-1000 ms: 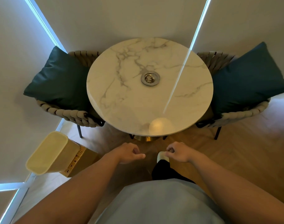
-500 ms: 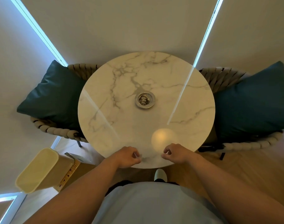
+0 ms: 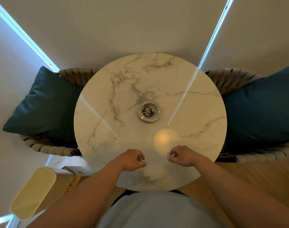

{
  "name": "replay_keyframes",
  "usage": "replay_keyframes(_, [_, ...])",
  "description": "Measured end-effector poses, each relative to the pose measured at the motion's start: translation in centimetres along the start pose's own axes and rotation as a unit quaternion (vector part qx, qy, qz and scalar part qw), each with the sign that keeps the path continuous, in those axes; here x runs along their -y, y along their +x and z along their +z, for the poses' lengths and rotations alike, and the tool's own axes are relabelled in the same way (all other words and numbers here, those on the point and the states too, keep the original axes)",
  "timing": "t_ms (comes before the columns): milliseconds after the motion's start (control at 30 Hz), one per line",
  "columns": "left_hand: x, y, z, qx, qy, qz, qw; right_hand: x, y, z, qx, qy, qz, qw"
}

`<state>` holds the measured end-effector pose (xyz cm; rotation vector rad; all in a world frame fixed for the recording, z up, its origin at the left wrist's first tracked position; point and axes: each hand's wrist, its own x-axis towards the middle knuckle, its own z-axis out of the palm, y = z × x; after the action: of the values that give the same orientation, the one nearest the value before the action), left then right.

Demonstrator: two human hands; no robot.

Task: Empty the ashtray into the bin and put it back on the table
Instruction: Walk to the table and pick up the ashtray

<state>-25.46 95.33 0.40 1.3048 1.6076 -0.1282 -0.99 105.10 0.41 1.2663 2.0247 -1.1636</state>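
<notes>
A round metal ashtray (image 3: 149,112) holding dark ash sits near the middle of the round white marble table (image 3: 107,122). A pale yellow bin (image 3: 33,193) stands on the floor at the lower left, beside the table. My left hand (image 3: 132,160) and my right hand (image 3: 181,155) hover over the table's near edge, both loosely curled into fists and holding nothing. Both hands are well short of the ashtray, which lies beyond and between them.
Two woven chairs flank the table, each with a dark teal cushion (image 3: 45,106) (image 3: 262,109). A cardboard box (image 3: 74,178) lies beside the bin. Window blinds fill the background. Wooden floor (image 3: 255,178) shows at the right.
I have stepped closer to the table. My hands moved from in front of the table edge to above its near part, and the ashtray now appears nearer.
</notes>
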Motion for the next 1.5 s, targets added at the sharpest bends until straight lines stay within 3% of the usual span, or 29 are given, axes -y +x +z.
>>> replay_keyframes(233, [2.6, 4.4, -6.9, -0.037, 0.003, 0.036, 0.999, 3.8, 3.9, -4.0, -0.063, 0.051, 0.051, 0.995])
replay_keyframes(600, [2.4, 9.8, -13.8, -0.131, -0.038, 0.060, 0.989, 6.1, 8.9, -9.9, -0.151, 0.104, 0.050, 0.982])
replay_keyframes(867, [-0.1, 11.9, -13.8, -0.188, -0.067, 0.043, 0.979, 5.7, 12.1, -12.0, -0.156, 0.031, -0.011, 0.987])
replay_keyframes(1167, [-0.2, 14.8, -13.0, -0.211, 0.108, 0.017, 0.971, 4.5, 15.0, -12.5, -0.158, -0.091, -0.027, 0.983])
replay_keyframes(1500, [-0.1, 16.1, -12.8, -0.203, 0.119, 0.017, 0.972, 5.7, 16.7, -11.9, -0.129, -0.113, -0.041, 0.984])
